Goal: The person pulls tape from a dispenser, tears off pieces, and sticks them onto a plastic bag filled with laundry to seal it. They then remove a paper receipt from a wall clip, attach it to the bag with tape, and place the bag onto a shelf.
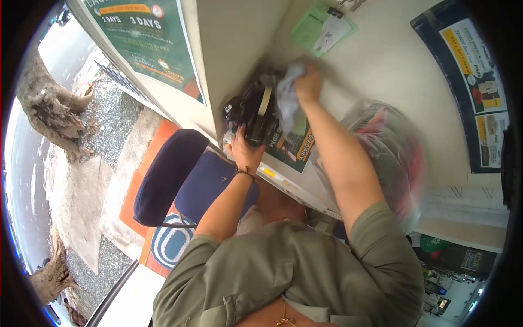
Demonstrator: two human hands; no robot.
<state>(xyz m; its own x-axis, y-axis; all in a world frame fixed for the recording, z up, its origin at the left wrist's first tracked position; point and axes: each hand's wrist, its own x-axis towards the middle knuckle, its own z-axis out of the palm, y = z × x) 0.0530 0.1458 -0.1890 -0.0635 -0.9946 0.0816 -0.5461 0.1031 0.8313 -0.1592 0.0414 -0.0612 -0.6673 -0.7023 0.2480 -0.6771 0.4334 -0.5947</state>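
Observation:
My left hand (pixel 246 151) grips the near end of a black tape dispenser (pixel 253 122), thumb and fingers on either side of it. A pale yellowish roll of tape (pixel 265 101) sits in the dispenser. Just to the right, my right hand (pixel 309 86) is closed around a bunched grey cloth (pixel 289 95), which hangs beside the dispenser. Both hands are over a light counter, close to the wall. Part of a dark green printed sheet (pixel 294 155) lies under the cloth and the dispenser.
A clear plastic bag (pixel 381 147) with red and dark contents stands right of my right forearm. A blue chair (pixel 171 177) is at the left, near a doorway. A green poster (pixel 150 46) hangs on the partition, and a framed price board (pixel 468 82) is at the right.

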